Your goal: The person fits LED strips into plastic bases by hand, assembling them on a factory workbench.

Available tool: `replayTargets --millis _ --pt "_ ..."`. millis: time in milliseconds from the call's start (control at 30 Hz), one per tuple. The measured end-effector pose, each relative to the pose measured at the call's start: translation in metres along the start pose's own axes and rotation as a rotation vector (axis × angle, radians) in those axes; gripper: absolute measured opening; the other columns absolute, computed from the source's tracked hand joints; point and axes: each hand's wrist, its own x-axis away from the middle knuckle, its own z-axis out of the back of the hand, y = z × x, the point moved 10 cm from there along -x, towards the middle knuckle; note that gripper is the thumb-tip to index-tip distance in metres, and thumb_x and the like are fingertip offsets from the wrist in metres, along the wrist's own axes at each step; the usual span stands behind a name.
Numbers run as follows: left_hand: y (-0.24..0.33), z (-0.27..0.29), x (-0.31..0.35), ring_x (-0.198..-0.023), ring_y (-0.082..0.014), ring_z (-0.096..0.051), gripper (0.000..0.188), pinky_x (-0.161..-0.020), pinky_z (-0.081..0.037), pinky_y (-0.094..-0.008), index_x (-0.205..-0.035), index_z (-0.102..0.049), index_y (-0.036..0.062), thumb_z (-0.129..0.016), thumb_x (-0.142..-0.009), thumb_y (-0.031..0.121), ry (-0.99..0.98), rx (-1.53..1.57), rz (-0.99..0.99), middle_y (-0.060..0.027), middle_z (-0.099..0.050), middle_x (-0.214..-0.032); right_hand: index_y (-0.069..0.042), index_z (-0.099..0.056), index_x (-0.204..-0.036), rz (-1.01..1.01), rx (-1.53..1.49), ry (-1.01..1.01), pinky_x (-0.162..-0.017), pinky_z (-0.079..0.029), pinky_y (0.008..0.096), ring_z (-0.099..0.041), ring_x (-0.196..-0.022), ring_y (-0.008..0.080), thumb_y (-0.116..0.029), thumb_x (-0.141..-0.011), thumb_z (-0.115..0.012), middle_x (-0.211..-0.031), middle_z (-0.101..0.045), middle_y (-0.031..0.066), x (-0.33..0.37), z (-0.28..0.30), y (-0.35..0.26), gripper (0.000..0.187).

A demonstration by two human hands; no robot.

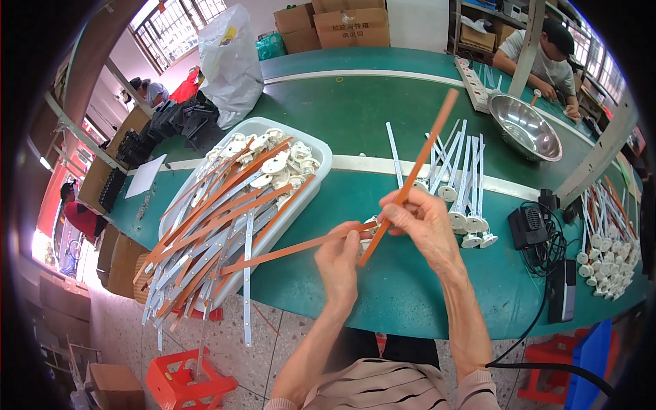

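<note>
My left hand (337, 268) pinches one end of a long, thin orange-brown strip (290, 251), whose other end reaches left over the tub. Between thumb and fingers of my right hand (427, 224) is a second orange-brown strip (427, 147), tilted steeply with its upper end pointing away to the right. The two strips meet or cross near my fingertips. A small round white piece (367, 244) shows there, partly hidden; I cannot tell which strip it belongs to. Right of my right hand lie several pale dotted LED strips (469, 179) with round white ends.
On the left, a translucent plastic tub (318, 164) overflows with orange and pale strips and white round pieces. A black adapter (529, 229) with coiled cable and more strips (605, 263) lie at right. Behind stand a steel bowl (525, 128), a power strip (471, 83) and a co-worker (547, 61).
</note>
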Motion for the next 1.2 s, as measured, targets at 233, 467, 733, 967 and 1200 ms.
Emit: replayTargets --millis 233,467,733,967,1200 --pt "-0.002 0.013 -0.01 -0.094 -0.0221 -0.06 0.042 -0.068 -0.054 -0.0309 -0.124 -0.044 -0.0083 -0.05 -0.094 0.02 0.03 0.043 0.174 -0.0183 -0.059 -0.106 -0.002 -0.059 -0.09 -0.057 0.054 -0.201 -0.05 -0.045 0.0182 -0.061 -0.059 0.0093 -0.016 -0.09 -0.057 -0.075 -0.065 0.0068 0.003 -0.016 0.0 0.015" --pt "-0.007 0.016 -0.001 -0.099 -0.0225 -0.06 0.041 -0.079 -0.053 -0.0362 -0.112 -0.057 -0.0067 -0.052 -0.093 0.029 -0.293 -0.221 0.34 -0.0174 -0.06 -0.107 -0.002 -0.056 -0.096 0.013 -0.016 -0.138 -0.058 -0.049 0.0233 -0.058 -0.066 0.0112 -0.016 -0.089 -0.059 -0.078 -0.063 0.0072 0.005 -0.002 -0.017 0.016" --pt "-0.009 -0.032 0.026 -0.104 -0.018 -0.056 0.057 -0.087 -0.046 -0.03 -0.133 -0.037 -0.0079 -0.062 -0.084 0.005 -0.553 0.054 0.196 -0.0132 -0.052 -0.123 0.0 -0.059 -0.104 0.031 -0.059 -0.23 -0.065 -0.048 0.0243 -0.059 -0.076 0.0129 -0.007 -0.088 -0.056 -0.082 -0.062 0.0065 0.007 -0.009 -0.019 0.018" --pt "-0.011 -0.035 0.026 -0.107 -0.0214 -0.056 0.05 -0.089 -0.047 -0.0312 -0.131 -0.04 -0.0065 -0.056 -0.085 0.0 -0.534 0.161 0.249 -0.0146 -0.05 -0.125 0.002 -0.062 -0.104 -0.001 0.035 -0.241 -0.066 -0.048 0.0243 -0.058 -0.075 0.0123 -0.002 -0.087 -0.053 -0.083 -0.064 0.0079 0.007 -0.009 -0.017 0.02" --pt "-0.021 -0.032 0.026 -0.108 -0.0273 -0.058 0.04 -0.092 -0.049 -0.0401 -0.131 -0.043 -0.0027 -0.047 -0.092 0.005 -0.505 0.193 0.331 -0.0154 -0.051 -0.126 0.003 -0.062 -0.103 -0.008 0.045 -0.233 -0.065 -0.048 0.0236 -0.058 -0.073 0.0121 -0.001 -0.087 -0.053 -0.083 -0.065 0.0087 0.005 -0.013 -0.012 0.02"
